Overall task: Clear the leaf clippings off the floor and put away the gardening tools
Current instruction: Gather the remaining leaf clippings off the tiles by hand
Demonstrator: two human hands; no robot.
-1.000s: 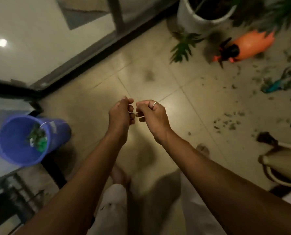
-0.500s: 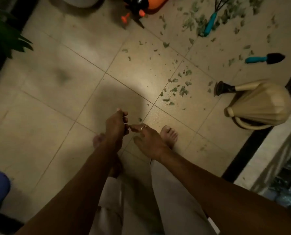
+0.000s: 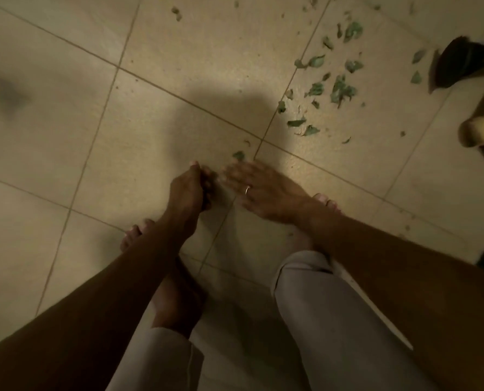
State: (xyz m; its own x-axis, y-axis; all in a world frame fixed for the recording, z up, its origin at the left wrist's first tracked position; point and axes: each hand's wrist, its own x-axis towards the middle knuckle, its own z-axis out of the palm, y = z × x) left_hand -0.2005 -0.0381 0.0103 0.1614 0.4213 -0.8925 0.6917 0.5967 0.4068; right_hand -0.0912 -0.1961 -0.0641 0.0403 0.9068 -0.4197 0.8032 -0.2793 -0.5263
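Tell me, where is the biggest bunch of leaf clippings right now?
In the head view, the leaf clippings lie thickest on the floor tile at upper right, beyond the right hand and just left of the black nozzle.

Views: one, a head-worn wide-angle camera.
Vantage: above the person's own outstretched arms.
Direction: steeply down at the tiled floor (image 3: 66,114), tipped slightly forward.
Nearness: close; left hand (image 3: 185,190) and right hand (image 3: 266,193) mid-frame, bare feet (image 3: 178,303) beneath.
Edges: leaf clippings (image 3: 339,90) upper right; watering can (image 3: 478,131) cropped at right.
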